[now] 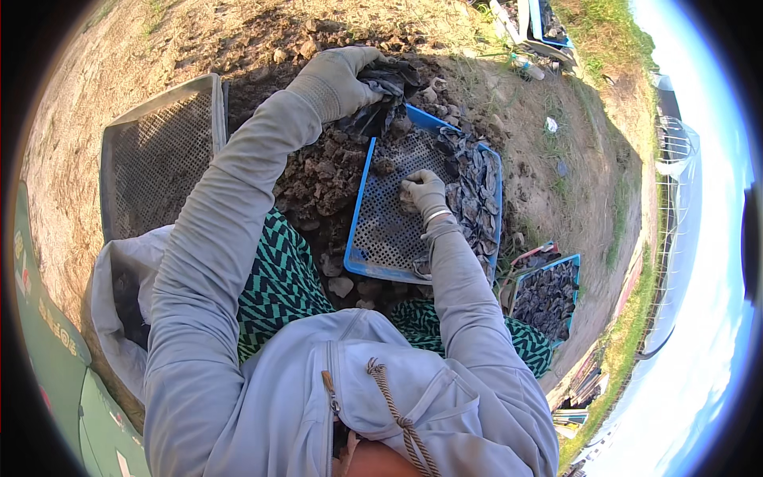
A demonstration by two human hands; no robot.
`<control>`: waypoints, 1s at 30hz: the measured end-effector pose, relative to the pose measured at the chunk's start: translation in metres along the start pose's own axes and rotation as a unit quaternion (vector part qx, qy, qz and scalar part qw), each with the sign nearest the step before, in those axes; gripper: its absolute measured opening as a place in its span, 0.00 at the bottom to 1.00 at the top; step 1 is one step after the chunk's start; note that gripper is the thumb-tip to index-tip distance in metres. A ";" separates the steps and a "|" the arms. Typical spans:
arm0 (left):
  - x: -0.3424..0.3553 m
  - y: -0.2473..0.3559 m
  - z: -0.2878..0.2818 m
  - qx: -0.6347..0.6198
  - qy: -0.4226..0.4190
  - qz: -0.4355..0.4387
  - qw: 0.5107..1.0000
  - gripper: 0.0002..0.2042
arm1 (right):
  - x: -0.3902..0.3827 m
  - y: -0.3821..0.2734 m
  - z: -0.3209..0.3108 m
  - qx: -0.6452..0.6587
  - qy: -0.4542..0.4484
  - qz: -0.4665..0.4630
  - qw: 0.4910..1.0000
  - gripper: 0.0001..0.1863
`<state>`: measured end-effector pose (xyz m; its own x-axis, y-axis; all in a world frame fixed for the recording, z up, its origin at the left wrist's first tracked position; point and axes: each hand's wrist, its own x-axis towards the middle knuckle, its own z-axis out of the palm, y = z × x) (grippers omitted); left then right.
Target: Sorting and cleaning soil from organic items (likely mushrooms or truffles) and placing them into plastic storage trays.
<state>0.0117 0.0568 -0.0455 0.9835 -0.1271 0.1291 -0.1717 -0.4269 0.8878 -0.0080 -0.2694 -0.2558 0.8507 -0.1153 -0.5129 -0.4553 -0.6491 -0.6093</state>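
My left hand [342,78], in a dirty pale work glove, reaches out past the far left corner of a blue-rimmed mesh tray [363,208]. Its fingers are closed on a crumpled black plastic bag [391,86], which hangs over the soil and the tray's far edge. Above the tray's perforated floor is my gloved right hand [425,193], with curled fingers pressed together; what they hold, if anything, is hidden. Flattened, soil-dusted black plastic bags [474,191] lie layered along the tray's right side, just beside my right hand.
Dark clumpy soil [318,176] is heaped left of the tray. Farther left stands a grey mesh crate [159,155], with a white sack [127,274] nearer me. On the right, another blue tray [547,294] holds dark pieces. More trays [548,24] stand at the far right.
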 end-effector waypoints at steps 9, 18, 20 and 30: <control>-0.009 -0.034 -0.035 0.061 0.104 -0.033 0.992 0.23 | -0.032 -0.194 0.000 0.366 -0.127 -0.219 0.896 0.07; 0.000 -0.026 -0.044 -0.041 0.226 -0.023 0.973 0.17 | 0.020 -0.273 0.021 0.282 -0.039 -0.337 0.898 0.06; -0.001 -0.021 -0.044 -0.020 0.222 -0.017 0.975 0.17 | 0.031 -0.266 0.016 0.087 0.012 -0.342 0.935 0.07; -0.011 -0.018 -0.022 0.169 0.145 0.021 0.975 0.21 | -0.033 -0.259 -0.028 0.361 -0.075 -0.303 0.879 0.07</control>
<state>0.0057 0.0855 -0.0534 0.9415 0.0866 0.3256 -0.1733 -0.7042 0.6885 0.0888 -0.1190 -0.0638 0.9750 0.2221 -0.0036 -0.0251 0.0939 -0.9953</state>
